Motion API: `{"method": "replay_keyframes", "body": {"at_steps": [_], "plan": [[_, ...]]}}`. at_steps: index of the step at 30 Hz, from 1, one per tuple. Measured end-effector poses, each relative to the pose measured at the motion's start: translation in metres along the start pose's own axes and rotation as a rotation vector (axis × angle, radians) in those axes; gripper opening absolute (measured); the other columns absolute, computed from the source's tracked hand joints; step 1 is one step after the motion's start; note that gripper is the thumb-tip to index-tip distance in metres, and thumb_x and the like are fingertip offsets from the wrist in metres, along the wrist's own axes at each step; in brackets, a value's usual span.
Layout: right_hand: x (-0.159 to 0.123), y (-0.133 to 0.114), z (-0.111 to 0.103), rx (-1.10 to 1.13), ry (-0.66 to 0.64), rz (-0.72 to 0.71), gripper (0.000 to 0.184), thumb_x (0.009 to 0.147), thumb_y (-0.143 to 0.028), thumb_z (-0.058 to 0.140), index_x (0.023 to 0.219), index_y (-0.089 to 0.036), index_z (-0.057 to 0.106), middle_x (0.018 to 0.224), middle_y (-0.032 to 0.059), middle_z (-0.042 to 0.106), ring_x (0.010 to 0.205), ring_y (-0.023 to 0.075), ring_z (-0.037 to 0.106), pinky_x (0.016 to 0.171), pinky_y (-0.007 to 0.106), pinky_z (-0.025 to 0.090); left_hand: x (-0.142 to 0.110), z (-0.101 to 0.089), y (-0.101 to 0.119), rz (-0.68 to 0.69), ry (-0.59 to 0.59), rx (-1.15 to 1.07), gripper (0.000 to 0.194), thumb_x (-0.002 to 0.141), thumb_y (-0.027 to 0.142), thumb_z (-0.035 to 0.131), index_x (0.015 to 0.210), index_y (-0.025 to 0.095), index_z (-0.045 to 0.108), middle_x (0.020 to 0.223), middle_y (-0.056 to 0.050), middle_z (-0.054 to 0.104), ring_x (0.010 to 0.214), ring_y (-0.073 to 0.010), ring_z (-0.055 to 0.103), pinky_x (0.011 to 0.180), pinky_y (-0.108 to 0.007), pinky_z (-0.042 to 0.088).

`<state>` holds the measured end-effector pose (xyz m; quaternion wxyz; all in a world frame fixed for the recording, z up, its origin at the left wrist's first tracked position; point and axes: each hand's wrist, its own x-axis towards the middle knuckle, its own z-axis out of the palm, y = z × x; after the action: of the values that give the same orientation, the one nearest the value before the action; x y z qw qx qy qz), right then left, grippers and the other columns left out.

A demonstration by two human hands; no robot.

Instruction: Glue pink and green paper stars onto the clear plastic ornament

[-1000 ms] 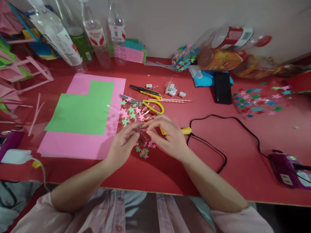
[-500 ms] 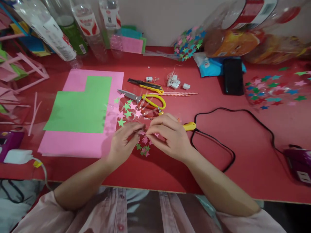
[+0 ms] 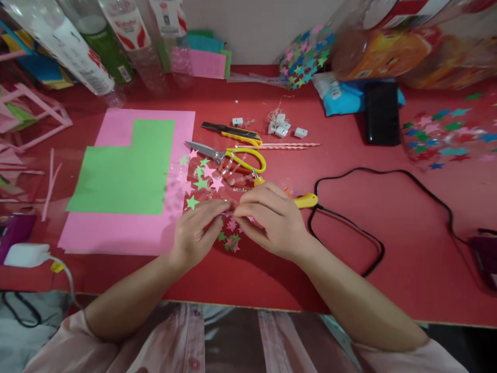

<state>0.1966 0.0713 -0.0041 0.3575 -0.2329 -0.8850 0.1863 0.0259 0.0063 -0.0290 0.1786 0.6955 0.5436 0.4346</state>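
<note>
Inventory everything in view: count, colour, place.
Stars: many, pink and green, centre
Scissors: one, yellow handles, centre
Cutter: one, black and yellow, centre
Corded tool: one, yellow, right
Sheets: several, green over pink, left
Blocks: several, white, centre back
Striped sticks: some, pink, centre
Phone: one, black, right
Packet: one, blue, by phone
Bottles: several, mostly clear, back
Cards: several, mixed colours, back
Star piles: two, multicoloured, right
Frames: several, pink, left
Charger: one, white, left
Boxes: two, purple, side edges
Table: one, red, underneath
Left hand: one, bare, centre
Right hand: one, bare, centre

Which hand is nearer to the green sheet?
Left. The left hand is just off the lower right corner of the green sheet; the right hand is farther right, beyond the left hand.
</note>
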Motion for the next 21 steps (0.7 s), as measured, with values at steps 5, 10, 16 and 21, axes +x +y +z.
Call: {"method": "replay_keyframes", "body": {"at_steps": [5, 10, 16, 21], "plan": [[0.0006, -0.0007, 0.0002, 0.015, 0.007, 0.035, 0.010, 0.085, -0.014, 0.056, 0.081, -0.023, 0.059, 0.081, 0.0005, 0.062, 0.076, 0.0149, 0.054, 0.072, 0.031, 0.046, 0.0003, 0.0009, -0.0005, 0.015, 0.011, 0.000, 0.022, 0.086, 0.015, 0.052, 0.100, 0.021, 0.068, 0.098, -0.003, 0.075, 0.091, -0.0151, 0.070, 0.083, -0.029, 0.057], [0.0023, -0.0021, 0.0005, 0.030, 0.014, 0.081, 0.010, 0.085, -0.016, 0.057, 0.076, -0.022, 0.057, 0.077, 0.0007, 0.061, 0.074, 0.0151, 0.054, 0.070, 0.031, 0.045, 0.0025, 0.0012, 0.0017, 0.015, 0.030, -0.021, 0.017, 0.086, 0.016, 0.054, 0.094, 0.021, 0.069, 0.092, -0.003, 0.076, 0.087, -0.0149, 0.070, 0.079, -0.029, 0.057], [0.0032, -0.0070, 0.0020, 0.062, 0.047, 0.168, 0.010, 0.084, -0.016, 0.057, 0.075, -0.022, 0.056, 0.079, 0.0007, 0.062, 0.076, 0.0155, 0.056, 0.072, 0.032, 0.045, 0.0024, 0.0003, 0.0038, -0.058, -0.003, -0.067, 0.012, 0.086, 0.018, 0.056, 0.089, 0.020, 0.067, 0.088, -0.003, 0.074, 0.083, -0.0135, 0.068, 0.075, -0.027, 0.055], [0.0026, -0.0085, 0.0053, 0.066, 0.069, 0.227, 0.009, 0.083, -0.016, 0.057, 0.076, -0.022, 0.056, 0.080, 0.0013, 0.061, 0.077, 0.0159, 0.056, 0.072, 0.033, 0.045, 0.0028, -0.0002, 0.0050, -0.133, -0.016, -0.134, 0.009, 0.085, 0.021, 0.057, 0.085, 0.019, 0.066, 0.085, -0.004, 0.073, 0.080, -0.0135, 0.066, 0.073, -0.026, 0.053]]}}
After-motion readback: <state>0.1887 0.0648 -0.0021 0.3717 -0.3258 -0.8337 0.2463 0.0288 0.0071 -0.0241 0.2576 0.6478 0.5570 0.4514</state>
